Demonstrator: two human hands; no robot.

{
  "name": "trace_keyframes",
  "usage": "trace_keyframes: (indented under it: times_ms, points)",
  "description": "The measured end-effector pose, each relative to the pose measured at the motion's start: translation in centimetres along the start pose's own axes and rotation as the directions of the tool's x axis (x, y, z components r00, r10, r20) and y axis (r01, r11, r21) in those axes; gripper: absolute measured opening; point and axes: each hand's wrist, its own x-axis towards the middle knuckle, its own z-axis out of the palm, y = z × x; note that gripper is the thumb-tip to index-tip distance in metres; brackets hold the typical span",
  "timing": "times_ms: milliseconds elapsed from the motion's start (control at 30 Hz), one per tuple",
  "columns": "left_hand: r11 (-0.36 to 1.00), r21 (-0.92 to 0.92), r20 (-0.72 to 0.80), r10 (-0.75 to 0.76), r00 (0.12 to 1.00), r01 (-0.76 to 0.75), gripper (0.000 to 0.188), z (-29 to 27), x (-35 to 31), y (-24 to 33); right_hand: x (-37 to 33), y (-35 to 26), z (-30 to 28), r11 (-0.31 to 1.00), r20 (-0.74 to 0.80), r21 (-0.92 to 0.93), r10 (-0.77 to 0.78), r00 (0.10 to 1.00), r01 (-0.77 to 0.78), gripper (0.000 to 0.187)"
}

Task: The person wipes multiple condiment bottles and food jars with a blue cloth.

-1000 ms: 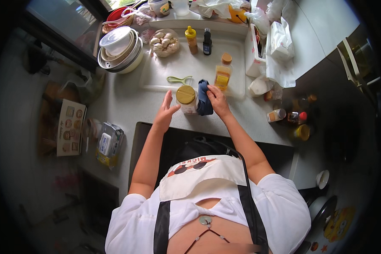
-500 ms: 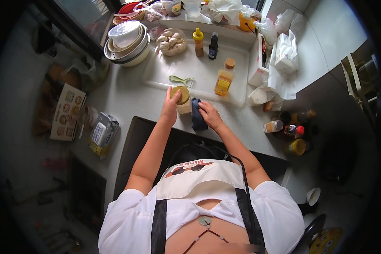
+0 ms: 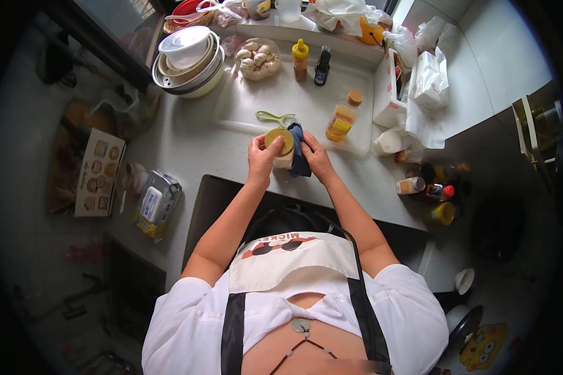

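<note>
Works at a pale speckled countertop (image 3: 159, 147) with a black panel (image 3: 213, 203) at its near edge; faces a shallow translucent tray (image 3: 234, 103), then a crowded white ledge (image 3: 294, 30), with a window (image 3: 122, 14) at far left and a tiled wall (image 3: 500, 62) at right; counting near to far, has one wipes pack (image 3: 153, 203) at left; holds one gold-lidded jar (image 3: 285, 149) just before the tray, with the left hand (image 3: 259, 159) closed round its side and the thumb on its lid, contact with the countertop impossible to tell; grips one dark blue cloth (image 3: 299, 159) narrowly in the right hand (image 3: 317, 161), at the jar's right side; has, on the tray, one green peeler (image 3: 274, 117) near the front edge, one orange-capped bottle (image 3: 343, 119) at right, and, farther back, one tub of garlic bulbs (image 3: 256, 60), too heaped to count, one yellow-capped bottle (image 3: 301, 62) and one small black bottle (image 3: 321, 67); at left, one stack of bowls (image 3: 181, 78), exact number unclear.
</note>
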Motion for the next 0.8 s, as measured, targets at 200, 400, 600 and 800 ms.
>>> trace_keyframes:
  times_ms: [200,400,600,800]
  points:
    - [0.999,0.022,0.176,-0.052,0.983,0.049,0.039,-1.6,0.7,1.8,-2.2,5.6,-0.3,0.89,0.018,-0.44,0.144,0.989,-0.121,0.037]
    - [0.975,0.075,0.426,-0.22,0.877,0.208,0.041,-3.7,3.7,3.2,-2.3,2.5,-0.5,0.857,0.0,-0.497,0.162,0.987,-0.14,0.034]
    - [0.982,0.058,0.555,-0.179,0.812,0.177,0.059,-3.0,4.7,2.9,-0.2,-5.3,0.4,0.908,-0.136,-0.414,-0.131,0.982,0.064,0.029]
    - [0.996,-0.022,0.47,-0.069,0.88,0.089,0.07,-2.5,4.4,1.9,-1.0,-1.7,1.6,0.895,-0.122,-0.446,-0.081,0.989,0.018,0.03]
